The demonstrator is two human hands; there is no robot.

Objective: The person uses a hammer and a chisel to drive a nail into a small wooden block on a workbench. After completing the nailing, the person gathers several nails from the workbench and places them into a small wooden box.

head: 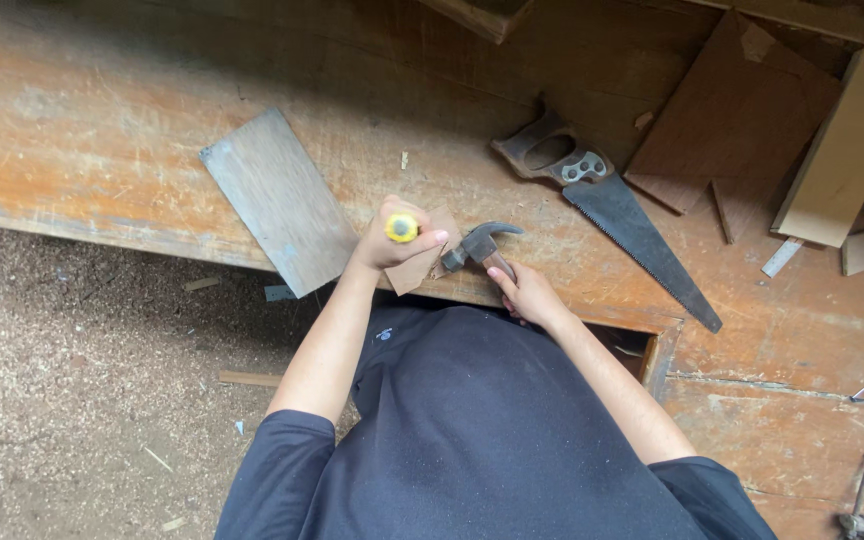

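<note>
Handsaw [612, 205] and grey board [280, 200] flank the hammer [477, 245].

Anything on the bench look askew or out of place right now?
Yes: the grey board lies skewed, one corner overhanging the workbench edge beside the left hand. The handsaw lies loose, teeth exposed, near the right hand holding the hammer.

Dark navy short-sleeved shirt with a small pale chest mark, bare forearms
</note>
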